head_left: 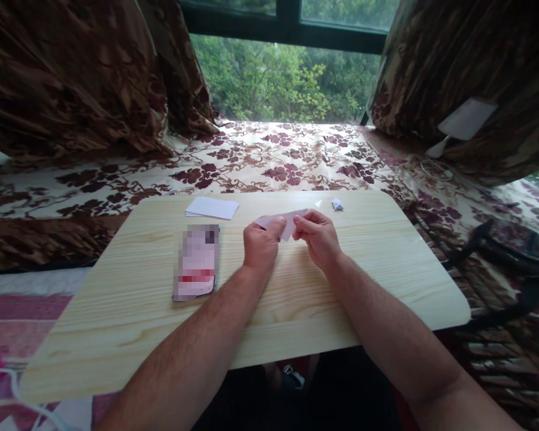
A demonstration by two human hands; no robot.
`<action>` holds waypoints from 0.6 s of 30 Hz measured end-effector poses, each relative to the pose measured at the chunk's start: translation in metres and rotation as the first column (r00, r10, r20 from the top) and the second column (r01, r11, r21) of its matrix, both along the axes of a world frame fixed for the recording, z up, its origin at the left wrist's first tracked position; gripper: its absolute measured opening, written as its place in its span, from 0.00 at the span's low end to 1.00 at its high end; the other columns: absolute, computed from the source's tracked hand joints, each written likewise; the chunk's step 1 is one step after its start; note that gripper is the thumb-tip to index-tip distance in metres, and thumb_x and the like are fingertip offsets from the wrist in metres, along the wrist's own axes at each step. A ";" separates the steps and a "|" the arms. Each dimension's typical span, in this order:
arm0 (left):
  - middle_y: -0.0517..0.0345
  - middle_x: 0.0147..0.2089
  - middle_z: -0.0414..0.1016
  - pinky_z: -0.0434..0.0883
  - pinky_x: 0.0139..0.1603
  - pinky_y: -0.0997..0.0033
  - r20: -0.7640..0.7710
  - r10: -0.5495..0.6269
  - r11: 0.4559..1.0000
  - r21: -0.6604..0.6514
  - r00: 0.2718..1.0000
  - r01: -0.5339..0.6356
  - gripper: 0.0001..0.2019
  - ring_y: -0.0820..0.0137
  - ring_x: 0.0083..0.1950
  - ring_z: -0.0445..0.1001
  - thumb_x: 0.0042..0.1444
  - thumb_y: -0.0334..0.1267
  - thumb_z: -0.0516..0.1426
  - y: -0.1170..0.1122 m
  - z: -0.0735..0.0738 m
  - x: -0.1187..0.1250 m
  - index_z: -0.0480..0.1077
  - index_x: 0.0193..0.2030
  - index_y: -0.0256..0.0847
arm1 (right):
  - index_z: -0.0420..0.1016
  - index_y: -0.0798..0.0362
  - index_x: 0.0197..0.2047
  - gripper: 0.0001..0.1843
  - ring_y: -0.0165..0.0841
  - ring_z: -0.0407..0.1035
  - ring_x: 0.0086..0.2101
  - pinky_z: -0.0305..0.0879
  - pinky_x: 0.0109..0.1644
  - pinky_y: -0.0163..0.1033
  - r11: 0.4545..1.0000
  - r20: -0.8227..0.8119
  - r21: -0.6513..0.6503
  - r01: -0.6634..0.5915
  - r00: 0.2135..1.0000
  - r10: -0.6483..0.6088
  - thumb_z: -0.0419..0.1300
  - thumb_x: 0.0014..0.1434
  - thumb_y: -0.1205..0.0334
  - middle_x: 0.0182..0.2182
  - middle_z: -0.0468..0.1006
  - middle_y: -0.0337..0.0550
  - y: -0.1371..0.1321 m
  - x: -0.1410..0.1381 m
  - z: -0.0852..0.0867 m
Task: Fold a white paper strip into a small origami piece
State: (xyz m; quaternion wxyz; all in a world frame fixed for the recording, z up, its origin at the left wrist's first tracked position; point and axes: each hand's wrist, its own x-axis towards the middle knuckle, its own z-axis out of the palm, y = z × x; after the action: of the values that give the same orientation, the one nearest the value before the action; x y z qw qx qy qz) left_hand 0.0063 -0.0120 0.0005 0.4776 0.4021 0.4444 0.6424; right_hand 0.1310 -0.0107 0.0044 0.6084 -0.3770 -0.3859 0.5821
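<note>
My left hand (261,242) and my right hand (318,236) hold a piece of white paper (288,227) between them, above the middle of the table. The left thumb presses on the paper's face, and the right thumb and fingers pinch its right side. One lower corner of the sheet points down between the hands. To the right of my right hand sits a small folded paper piece (337,205). A short stack of white paper sheets (212,208) lies beyond my left hand, toward the far left edge.
A phone (197,260), partly blurred out, lies left of my left forearm on the wooden table (399,281). Behind the table, a flowered cloth (282,155) covers the window ledge. A white lamp (468,118) stands at the right, above a black bag (514,245).
</note>
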 end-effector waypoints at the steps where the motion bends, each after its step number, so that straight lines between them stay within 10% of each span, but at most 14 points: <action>1: 0.63 0.22 0.66 0.59 0.24 0.74 -0.006 0.001 1.000 0.003 1.000 -0.001 0.12 0.76 0.24 0.62 0.47 0.42 0.66 0.000 -0.001 0.000 0.71 0.24 0.37 | 0.69 0.52 0.23 0.17 0.26 0.65 0.20 0.60 0.26 0.33 1.000 0.000 0.006 -0.003 1.000 0.003 0.72 0.49 0.54 0.18 0.71 0.33 0.000 0.001 -0.001; 18: 0.63 0.23 0.67 0.60 0.24 0.74 -0.037 -0.018 1.000 0.019 0.999 0.019 0.13 0.76 0.24 0.63 0.49 0.43 0.66 0.002 -0.005 -0.001 0.71 0.26 0.36 | 0.70 0.53 0.26 0.15 0.24 0.66 0.20 0.61 0.25 0.31 0.997 -0.056 0.035 0.066 0.996 -0.064 0.74 0.45 0.62 0.21 0.72 0.31 0.003 0.005 0.000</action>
State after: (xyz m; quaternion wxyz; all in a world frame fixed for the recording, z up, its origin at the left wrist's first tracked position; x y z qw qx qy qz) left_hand 0.0051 -0.0104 -0.0045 0.4714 0.4225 0.4430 0.6349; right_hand 0.1357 -0.0075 0.0046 0.6441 -0.3619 -0.3674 0.5650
